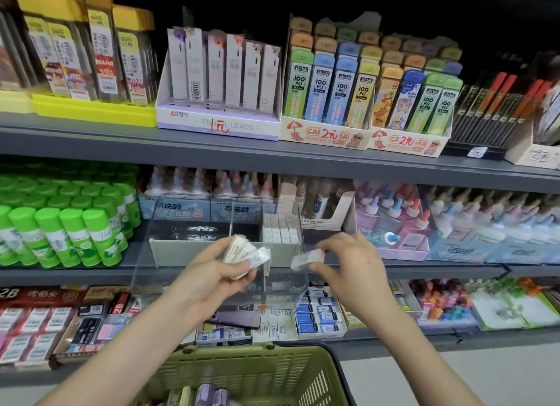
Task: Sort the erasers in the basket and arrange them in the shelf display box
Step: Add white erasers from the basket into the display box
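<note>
While we stand at the shelf, our left hand [212,272] grips a small bunch of wrapped erasers [247,254], fingers curled round them. Our right hand [348,260] pinches a single eraser [307,258] between thumb and fingertips, just right of the bunch. We judge this is the placing step. The basket [257,372] sits below both hands with more stock inside, and the display box [181,254] sits directly beyond them. Rows of white erasers [280,231] stand in the compartment beyond the right hand. The next move likely calls for carrying the single eraser forward over the box's front wall, turning it to match those rows, and setting it snug beside them.
</note>
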The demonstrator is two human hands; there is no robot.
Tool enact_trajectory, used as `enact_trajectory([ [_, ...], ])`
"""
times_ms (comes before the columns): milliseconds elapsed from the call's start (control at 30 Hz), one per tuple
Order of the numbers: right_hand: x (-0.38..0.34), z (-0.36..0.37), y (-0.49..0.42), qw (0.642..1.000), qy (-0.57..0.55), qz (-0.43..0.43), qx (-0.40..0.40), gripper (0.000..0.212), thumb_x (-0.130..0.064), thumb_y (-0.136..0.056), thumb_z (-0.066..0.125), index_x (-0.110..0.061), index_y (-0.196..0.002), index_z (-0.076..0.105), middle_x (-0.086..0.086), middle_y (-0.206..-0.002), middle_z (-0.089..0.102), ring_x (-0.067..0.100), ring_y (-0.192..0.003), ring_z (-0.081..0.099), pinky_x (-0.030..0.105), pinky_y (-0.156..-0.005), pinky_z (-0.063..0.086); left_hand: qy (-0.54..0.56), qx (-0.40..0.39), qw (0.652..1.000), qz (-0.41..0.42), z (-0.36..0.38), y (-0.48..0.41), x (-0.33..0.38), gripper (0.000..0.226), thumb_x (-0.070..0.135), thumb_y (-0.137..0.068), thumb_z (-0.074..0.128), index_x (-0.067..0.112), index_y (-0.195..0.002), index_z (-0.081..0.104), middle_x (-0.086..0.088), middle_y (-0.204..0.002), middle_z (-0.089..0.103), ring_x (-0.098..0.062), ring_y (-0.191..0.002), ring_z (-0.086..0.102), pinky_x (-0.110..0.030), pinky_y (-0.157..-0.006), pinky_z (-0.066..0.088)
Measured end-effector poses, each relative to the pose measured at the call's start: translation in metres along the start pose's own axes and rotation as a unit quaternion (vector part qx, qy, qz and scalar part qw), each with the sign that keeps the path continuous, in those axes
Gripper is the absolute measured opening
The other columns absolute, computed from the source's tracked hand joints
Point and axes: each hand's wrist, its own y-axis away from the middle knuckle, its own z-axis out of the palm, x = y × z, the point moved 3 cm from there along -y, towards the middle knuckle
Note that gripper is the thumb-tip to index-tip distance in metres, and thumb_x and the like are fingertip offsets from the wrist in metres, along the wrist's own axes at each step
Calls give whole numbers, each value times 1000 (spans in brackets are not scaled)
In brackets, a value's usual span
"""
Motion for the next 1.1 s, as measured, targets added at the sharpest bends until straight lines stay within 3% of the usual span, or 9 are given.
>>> enact_trajectory([
  [67,0,14,-8,990,125,-55,-41,34,-37,-59,86,-19,-85,74,-3,-86,65,25,-85,57,35,-71,36,-18,18,999,19,-4,-1,3,54,-22,-78,51,3,-127,52,-19,-113,58,-28,-93,59,-27,-60,58],
  [133,-8,31,-16,983,139,-68,-96,34,-40,-63,82,-22,-91,74,-3,-95,62,25,-95,53,36,-77,28,-25,33,999,34,-7,-1,6,55,-22,-78,53,3,-127,51,-19,-116,58,-28,-95,60,-26,-60,58],
  [300,-13,64,-32,982,141,-75,-102,40,-43,-33,92,-30,-66,73,-3,-79,61,25,-75,58,37,-63,43,-31,40,998,44,-11,-4,9,55,-21,-78,54,4,-126,52,-19,-116,58,-29,-96,60,-27,-62,59],
  [500,-10,80,-34,987,124,-73,-73,31,-38,-46,89,-29,-68,69,-2,-94,62,25,-88,57,35,-74,34,-37,32,998,44,-13,-11,9,53,-21,-77,55,6,-123,54,-19,-116,58,-28,-96,61,-29,-65,59],
  [600,-9,83,-34,988,132,-66,-47,29,-38,-48,87,-26,-66,69,-1,-96,62,25,-88,57,34,-74,27,-33,25,998,43,-12,-13,9,52,-21,-77,55,6,-121,55,-19,-115,58,-28,-95,61,-29,-66,59],
  [867,-8,81,-27,985,157,-50,-42,27,-42,-48,86,-24,-58,69,-1,-90,63,25,-84,56,35,-73,24,-15,16,999,40,-5,-15,2,55,-21,-75,56,5,-124,53,-19,-114,60,-28,-94,62,-27,-61,58],
  [1000,-5,66,-21,999,34,-34,8,21,-49,-66,71,-29,-74,72,-9,-93,61,18,-91,54,31,-75,28,-16,9,999,43,-1,-14,0,58,-22,-75,56,4,-126,52,-19,-110,61,-26,-88,64,-28,-62,58],
  [1067,-8,53,-18,991,-127,-2,-36,24,-43,-80,60,-30,-98,70,-17,-99,58,12,-99,51,31,-83,35,-27,2,999,45,2,-12,0,61,-20,-71,60,5,-126,52,-20,-111,62,-26,-86,66,-28,-63,58],
  [1100,-12,49,-17,971,-224,17,-83,25,-36,-84,60,-32,-108,66,-19,-102,58,9,-101,51,28,-88,38,-32,-1,998,45,3,-11,0,64,-17,-67,63,5,-126,52,-20,-111,62,-25,-85,68,-28,-63,57],
])
